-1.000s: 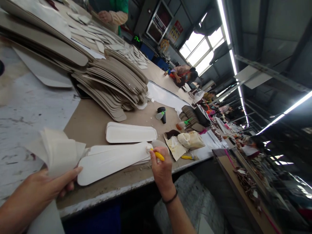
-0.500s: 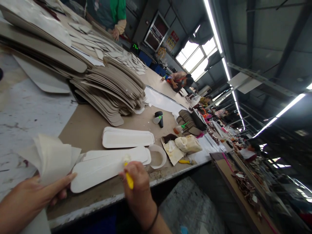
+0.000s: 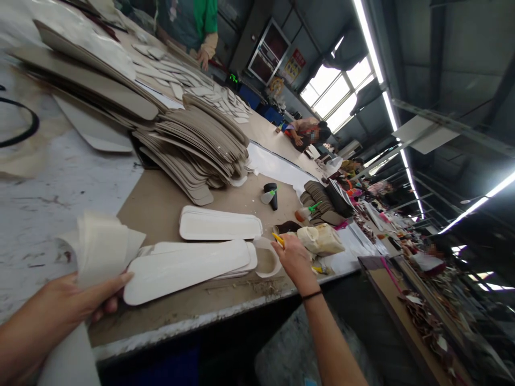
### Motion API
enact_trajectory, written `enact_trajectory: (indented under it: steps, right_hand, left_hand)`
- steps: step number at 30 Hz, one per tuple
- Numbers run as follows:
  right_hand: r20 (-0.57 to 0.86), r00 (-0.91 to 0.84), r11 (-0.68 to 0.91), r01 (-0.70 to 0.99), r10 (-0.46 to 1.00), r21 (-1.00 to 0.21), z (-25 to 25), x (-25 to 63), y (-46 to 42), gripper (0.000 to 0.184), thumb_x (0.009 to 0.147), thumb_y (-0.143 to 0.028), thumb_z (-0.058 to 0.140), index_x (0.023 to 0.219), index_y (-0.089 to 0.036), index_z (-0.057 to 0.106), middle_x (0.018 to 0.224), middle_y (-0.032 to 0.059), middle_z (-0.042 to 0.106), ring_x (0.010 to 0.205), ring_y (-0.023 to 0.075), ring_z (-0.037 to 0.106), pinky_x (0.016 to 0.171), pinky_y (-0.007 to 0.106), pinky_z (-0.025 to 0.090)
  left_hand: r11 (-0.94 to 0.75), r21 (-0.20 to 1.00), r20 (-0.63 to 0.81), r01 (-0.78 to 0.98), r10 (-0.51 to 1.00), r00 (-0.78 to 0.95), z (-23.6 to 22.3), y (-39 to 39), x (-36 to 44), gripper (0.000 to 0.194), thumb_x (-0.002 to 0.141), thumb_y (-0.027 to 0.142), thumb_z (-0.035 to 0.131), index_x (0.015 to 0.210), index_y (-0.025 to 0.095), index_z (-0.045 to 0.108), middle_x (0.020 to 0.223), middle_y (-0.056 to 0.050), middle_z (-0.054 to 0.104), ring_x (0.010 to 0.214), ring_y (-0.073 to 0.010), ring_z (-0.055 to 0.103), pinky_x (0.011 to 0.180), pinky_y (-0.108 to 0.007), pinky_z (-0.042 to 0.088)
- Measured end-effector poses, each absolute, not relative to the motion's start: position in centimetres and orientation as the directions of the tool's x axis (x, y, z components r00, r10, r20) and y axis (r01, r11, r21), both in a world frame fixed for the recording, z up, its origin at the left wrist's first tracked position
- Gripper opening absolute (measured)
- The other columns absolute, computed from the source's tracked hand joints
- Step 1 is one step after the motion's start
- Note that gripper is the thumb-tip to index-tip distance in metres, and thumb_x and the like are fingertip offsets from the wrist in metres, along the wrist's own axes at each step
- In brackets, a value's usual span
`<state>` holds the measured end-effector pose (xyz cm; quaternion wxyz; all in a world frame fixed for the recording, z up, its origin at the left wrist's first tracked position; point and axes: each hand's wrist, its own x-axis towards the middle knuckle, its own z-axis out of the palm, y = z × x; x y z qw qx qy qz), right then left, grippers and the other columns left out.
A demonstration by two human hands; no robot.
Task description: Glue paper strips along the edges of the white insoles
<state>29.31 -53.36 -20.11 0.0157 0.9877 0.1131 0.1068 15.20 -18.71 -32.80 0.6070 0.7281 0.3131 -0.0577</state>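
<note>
My left hand [image 3: 94, 297] is closed round a bundle of folded white sheets [image 3: 98, 241]. Its thumb tip is at the rounded left end of the top white panel [image 3: 181, 268], which lies on other similar panels. In my right hand [image 3: 295, 260] is a yellow-handled brush [image 3: 277, 239], held over the right side of a round whitish tub [image 3: 258, 261]. The brush's bristles are hidden from view. Behind the nearer panels lies a second stack of white panels [image 3: 220, 224].
Fanned grey-brown panels [image 3: 201, 142] are piled at the back left. Small bottles, a cream container [image 3: 322, 239] and another yellow-handled brush [image 3: 321, 269] lie to the right. The table's front edge [image 3: 193, 319] runs below my hands. Co-workers are across and farther along the tables.
My right hand has moved right with the brush, from the top white panel to the tub. My left hand keeps its hold on the sheets. The camera view has shifted slightly.
</note>
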Motion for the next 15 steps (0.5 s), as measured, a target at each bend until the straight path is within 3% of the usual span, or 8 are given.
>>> enact_trajectory:
  steps: [3,6,8,10,11,13,15]
  right_hand:
    - [0.067,0.983,-0.97,0.155,0.17,0.185,-22.1,31.1,-54.0,0.023,0.088,-0.031,0.06,0.105,-0.016,0.063,0.1,0.0125,0.061,0.09,0.0228,0.057,0.075,0.029,0.041]
    - [0.022,0.986,-0.971,0.156,0.163,0.183,-22.6,31.5,-54.6,0.014,0.089,-0.023,0.054,0.092,-0.016,0.066,0.095,0.0121,0.062,0.086,0.0219,0.058,0.072,0.029,0.04]
    - [0.041,0.986,-0.977,0.151,0.159,0.151,-21.8,31.0,-55.0,0.016,0.09,-0.019,0.049,0.092,-0.016,0.065,0.087,0.0109,0.063,0.081,0.0215,0.058,0.07,0.03,0.04]
    - [0.048,0.983,-0.984,0.179,0.178,-0.008,-20.3,29.8,-54.6,0.017,0.09,-0.022,0.047,0.092,-0.017,0.063,0.077,0.0068,0.061,0.074,0.0205,0.056,0.067,0.029,0.04]
    - [0.033,0.975,-0.963,0.222,0.22,-0.154,-19.4,29.1,-53.9,0.017,0.09,-0.027,0.048,0.091,-0.018,0.062,0.073,0.0042,0.06,0.07,0.0195,0.055,0.066,0.029,0.04]
    - [-0.074,0.906,-0.809,0.334,0.417,-0.483,-17.9,27.2,-51.5,0.022,0.088,-0.037,0.051,0.083,-0.019,0.061,0.069,0.0005,0.057,0.065,0.0167,0.052,0.062,0.026,0.041]
    - [-0.197,0.782,-0.639,0.305,0.591,-0.706,-17.1,25.5,-47.9,0.023,0.087,-0.039,0.054,0.08,-0.018,0.062,0.068,-0.0012,0.055,0.062,0.0136,0.05,0.059,0.023,0.039]
  left_hand:
    - [0.012,0.833,-0.518,0.553,0.364,0.774,-32.2,-18.5,15.6,0.046,0.048,0.069,0.063,0.05,0.023,0.056,0.046,0.001,0.055,0.048,-0.0177,0.045,0.056,-0.031,0.042]
    - [0.035,0.799,-0.584,0.6,0.282,0.762,-30.9,-18.5,15.6,0.048,0.042,0.069,0.065,0.049,0.022,0.058,0.048,-0.001,0.058,0.051,-0.0182,0.048,0.055,-0.03,0.041]
    - [0.062,0.806,-0.581,0.588,0.269,0.768,-29.8,-18.7,15.4,0.048,0.044,0.067,0.064,0.05,0.02,0.059,0.051,-0.002,0.059,0.054,-0.0176,0.049,0.055,-0.028,0.04]
    - [0.09,0.822,-0.563,0.562,0.282,0.777,-28.9,-19.0,15.2,0.048,0.049,0.067,0.063,0.051,0.019,0.058,0.052,-0.002,0.059,0.054,-0.0163,0.049,0.054,-0.027,0.039]
    - [0.096,0.828,-0.555,0.553,0.287,0.781,-28.7,-19.1,15.1,0.048,0.051,0.067,0.063,0.051,0.019,0.057,0.052,-0.001,0.058,0.053,-0.0157,0.048,0.053,-0.026,0.038]
    - [0.089,0.841,-0.535,0.534,0.279,0.797,-28.6,-19.3,14.9,0.048,0.054,0.066,0.063,0.054,0.018,0.057,0.052,-0.001,0.057,0.054,-0.0151,0.047,0.054,-0.026,0.037]
    - [0.079,0.845,-0.528,0.529,0.279,0.802,-28.6,-19.3,14.9,0.049,0.056,0.066,0.063,0.057,0.018,0.058,0.054,-0.001,0.058,0.055,-0.0151,0.048,0.054,-0.025,0.037]
